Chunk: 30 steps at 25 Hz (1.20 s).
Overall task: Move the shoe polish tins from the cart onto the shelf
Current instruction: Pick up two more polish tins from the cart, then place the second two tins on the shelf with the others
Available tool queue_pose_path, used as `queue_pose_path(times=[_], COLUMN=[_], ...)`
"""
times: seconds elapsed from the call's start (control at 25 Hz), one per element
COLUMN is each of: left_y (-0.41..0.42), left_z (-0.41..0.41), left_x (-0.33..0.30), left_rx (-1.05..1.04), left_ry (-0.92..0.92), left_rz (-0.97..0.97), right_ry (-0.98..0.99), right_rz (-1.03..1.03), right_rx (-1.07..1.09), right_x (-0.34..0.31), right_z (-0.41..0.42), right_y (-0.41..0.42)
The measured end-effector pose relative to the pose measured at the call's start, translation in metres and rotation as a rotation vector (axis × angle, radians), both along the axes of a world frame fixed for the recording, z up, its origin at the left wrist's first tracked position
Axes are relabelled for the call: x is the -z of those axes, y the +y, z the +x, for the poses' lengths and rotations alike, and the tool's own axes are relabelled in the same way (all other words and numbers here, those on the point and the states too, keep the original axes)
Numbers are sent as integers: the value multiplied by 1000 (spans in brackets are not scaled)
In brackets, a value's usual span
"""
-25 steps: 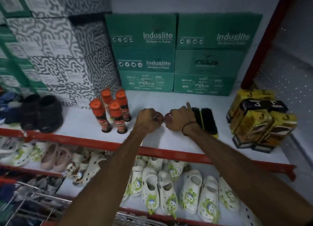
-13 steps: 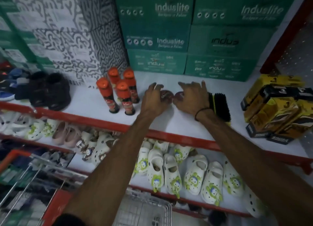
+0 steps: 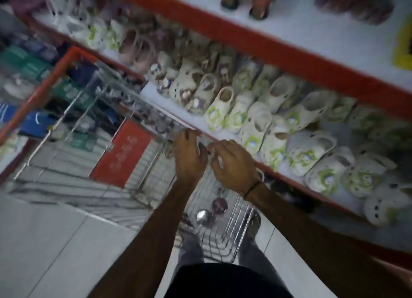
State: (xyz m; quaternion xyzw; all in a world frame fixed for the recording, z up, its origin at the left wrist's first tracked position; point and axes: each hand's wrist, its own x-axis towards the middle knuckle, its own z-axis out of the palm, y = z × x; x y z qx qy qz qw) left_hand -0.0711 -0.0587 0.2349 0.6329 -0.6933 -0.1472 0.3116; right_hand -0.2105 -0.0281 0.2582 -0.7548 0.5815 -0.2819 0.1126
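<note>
Both hands have dropped from the shelf [image 3: 312,30] to the cart [image 3: 236,217]: left hand [image 3: 189,155] and right hand [image 3: 231,166] empty, fingers loosely spread. Tins [image 3: 354,4] shelved; two tins [image 3: 210,210] remain.

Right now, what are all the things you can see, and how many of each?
Tins: two or so, dark red, top shelf, blurred.
Tins in cart: two showing, one dark red, one silvery, basket bottom.
Bottles: two bases showing, top shelf.
Clogs: many, white and green, lower shelf.
Cart: one, wire, red rim, on floor.
Shelf edge: red.
Left hand: open, empty, over cart.
Right hand: open, empty, over cart.
</note>
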Motion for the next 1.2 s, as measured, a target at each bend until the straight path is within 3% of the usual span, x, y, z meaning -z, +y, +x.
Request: queue_pose_path(times=[0.12, 0.16, 0.2, 0.32, 0.4, 0.48, 0.6, 0.76, 1.04, 1.2], left_y=[61, 82, 98, 136, 145, 143, 133, 97, 3, -51], left_z=[30, 35, 36, 27, 11, -2, 1, 46, 125, 118], left_x=[109, 146, 175, 251, 279, 285, 258, 176, 20, -88], left_rx=[210, 256, 271, 229, 133, 179, 235, 139, -123, -212], left_ry=[-305, -386, -430, -439, -379, -384, -405, -345, -74, 244], left_rz=[650, 827, 886, 984, 1116, 1160, 1139, 1007, 390, 105], right_ry=[269, 370, 454, 667, 740, 768, 778, 683, 286, 66], right_rz=[692, 845, 931, 997, 975, 941, 950, 850, 394, 47], right_rx=[-171, -204, -208, -233, -294, -295, -298, -240, -123, 38], right_x=[116, 156, 185, 250, 273, 286, 271, 187, 0, -114], right_z=[18, 21, 23, 34, 39, 40, 35, 36, 65, 55], right_y=[40, 51, 59, 68, 68, 68, 66, 33, -63, -106])
